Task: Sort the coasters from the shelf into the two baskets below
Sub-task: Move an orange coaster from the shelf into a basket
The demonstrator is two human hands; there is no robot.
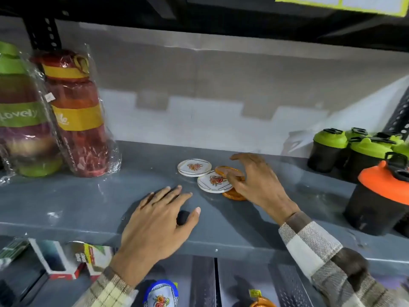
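On the grey shelf [66, 202] lie two white coasters with a floral print, one further back [194, 167] and one nearer [213, 182]. An orange coaster [229, 170] sits beside them, and another orange one [234, 194] peeks out under my right hand. My right hand [256, 182] hovers over the orange coasters with its fingers spread and curled, its fingertips touching the upper one. Flat on the shelf to the left of the coasters rests my left hand [159, 220], holding nothing. Below the shelf edge, a white floral coaster [161, 295] and an orange coaster [262, 303] show.
Two wrapped water bottles, a green-banded one [22, 111] and a red-and-yellow one [75, 116], stand at the left. Black shakers with green lids [354, 149] and one with an orange lid [378, 198] crowd the right. Boxed goods [57, 260] sit on the lower level at left.
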